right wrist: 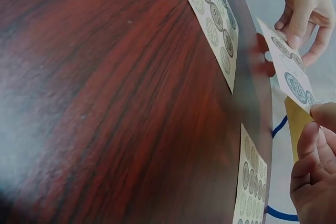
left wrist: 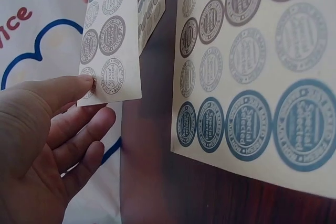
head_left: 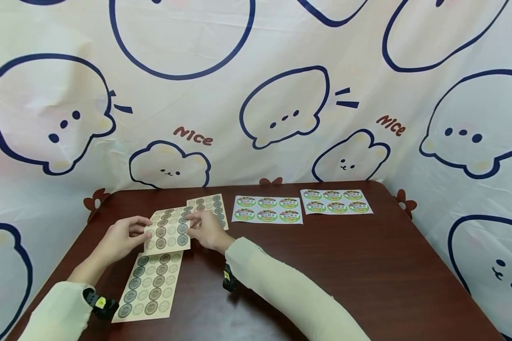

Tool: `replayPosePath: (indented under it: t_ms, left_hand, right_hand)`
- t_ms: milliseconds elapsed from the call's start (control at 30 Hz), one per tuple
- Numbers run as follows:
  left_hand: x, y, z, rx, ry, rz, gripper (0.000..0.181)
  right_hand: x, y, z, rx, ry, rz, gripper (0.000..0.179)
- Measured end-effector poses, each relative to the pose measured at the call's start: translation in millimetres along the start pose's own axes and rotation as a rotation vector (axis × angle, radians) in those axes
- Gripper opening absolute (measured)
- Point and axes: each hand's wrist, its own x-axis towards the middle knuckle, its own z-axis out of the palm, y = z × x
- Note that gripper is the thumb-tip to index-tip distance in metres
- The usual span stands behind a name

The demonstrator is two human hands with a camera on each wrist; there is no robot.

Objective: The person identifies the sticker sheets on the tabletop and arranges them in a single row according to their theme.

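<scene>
Both hands hold up one cream sheet of round stickers [head_left: 170, 232], its rows printed in brown, grey-blue and pale rings. My left hand [head_left: 120, 237] pinches its left edge; in the left wrist view the thumb of that hand [left wrist: 37, 135] presses on the sheet's corner [left wrist: 114, 80]. At the opposite edge, my right hand [head_left: 209, 231] pinches between thumb and fingers, as the right wrist view of this hand [right wrist: 317, 169] also shows. A similar sticker sheet [head_left: 147, 289] lies on the table nearer me, partly overlapped by the raised one. Another such sheet [head_left: 209, 202] lies behind the right hand.
Two white sheets of colourful oval stickers, one at back centre [head_left: 266, 210] and one at back right [head_left: 337, 202], lie on the dark wooden table [head_left: 345, 274]. A patterned cloth [head_left: 222, 104] with blue cartoon outlines rises behind the table and along its sides.
</scene>
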Motion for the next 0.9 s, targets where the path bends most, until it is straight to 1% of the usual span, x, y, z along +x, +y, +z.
replayPosePath:
  t_ms: [100, 233, 500, 633, 767, 900]
  left_hand:
    - [-3.9, 2.5, 0.6, 0.012, 0.003, 0.001, 0.037]
    - [-8.9, 5.7, 0.6, 0.016, 0.004, 0.010, 0.037]
    - [-21.0, 13.6, 4.3, 0.001, 0.011, 0.043, 0.035]
    - [-22.8, 17.2, 4.9, -0.004, 0.015, 0.062, 0.036]
    - [-23.1, 22.0, 6.7, 0.016, 0.020, 0.074, 0.034]
    - [-24.5, 26.8, 9.2, 0.023, 0.023, 0.081, 0.032]
  right_hand:
    - [-2.8, 0, 0, -0.002, -0.009, -0.003, 0.038]
    - [-6.5, 3, -1, -0.013, -0.018, -0.033, 0.037]
    - [-17.7, 6, -7, -0.031, -0.025, -0.086, 0.037]
    - [-22.6, 4, -12, -0.043, -0.025, -0.096, 0.037]
    - [-26.2, 5, -18, -0.040, -0.030, -0.104, 0.036]
    - [-29.2, 7, -23, -0.077, -0.028, -0.109, 0.035]
